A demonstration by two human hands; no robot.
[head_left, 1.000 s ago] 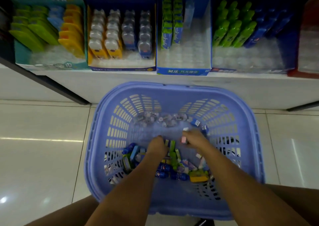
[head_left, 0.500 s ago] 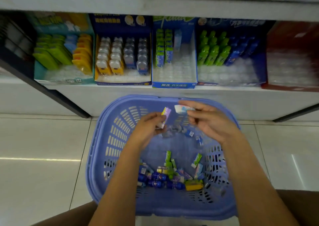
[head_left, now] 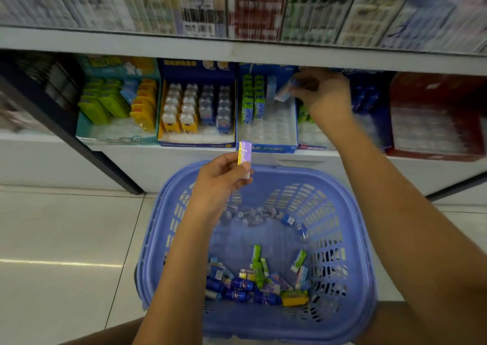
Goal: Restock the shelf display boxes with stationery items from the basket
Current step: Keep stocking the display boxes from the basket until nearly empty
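Purple pack (head_left: 245, 155) pinched in the left hand (head_left: 218, 177), above the far rim of the blue basket (head_left: 297, 172). Right hand (head_left: 326, 93) pinches a pale pack (head_left: 283, 95) inside the display box (head_left: 266, 148), beside green packs (head_left: 253, 99), under the shelf edge (head_left: 184, 51).

upper-shelf packaged goods (head_left: 237, 5): blurred, print unreadable | small pale blue-pink pack (head_left: 283, 95) pinched by right hand (head_left: 325, 91): motion-smeared, kind unclear | red cardboard display box (head_left: 434, 115): contents indistinct

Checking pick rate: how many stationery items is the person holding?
2. A purple-and-yellow pack in the left hand above the basket; a pale pack in the right hand at the blue display box. Palms may hide more.
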